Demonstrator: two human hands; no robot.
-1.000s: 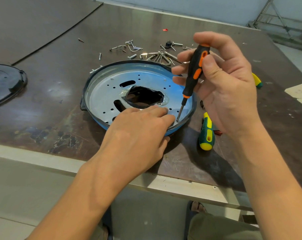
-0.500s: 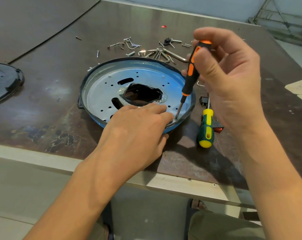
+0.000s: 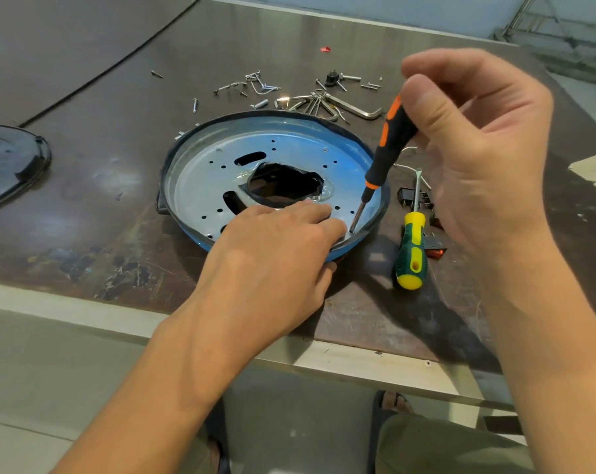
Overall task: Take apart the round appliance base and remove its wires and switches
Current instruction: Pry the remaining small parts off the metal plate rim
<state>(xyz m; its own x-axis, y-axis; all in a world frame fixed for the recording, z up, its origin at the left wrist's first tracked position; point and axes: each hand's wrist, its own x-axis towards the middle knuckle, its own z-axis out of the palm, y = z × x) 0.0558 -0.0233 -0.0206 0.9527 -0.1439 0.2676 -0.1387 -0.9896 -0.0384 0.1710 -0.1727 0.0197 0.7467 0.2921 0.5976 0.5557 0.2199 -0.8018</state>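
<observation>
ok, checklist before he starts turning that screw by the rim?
1. Right hand grips the orange-black screwdriver by its handle: ok.
2. Tip is down at a hole by the near-right rim of the round base; seated in a screw head: cannot tell.
3. Shaft square to the plate: not ok, it leans up toward the right hand.
4. Left hand lies flat on the plate, steadying the base: ok.
5. Left fingers away from the tip: not ok, they lie right beside it and a slip could catch them.
6. Spare green-yellow screwdriver on the table, right of the base: ok.
</observation>
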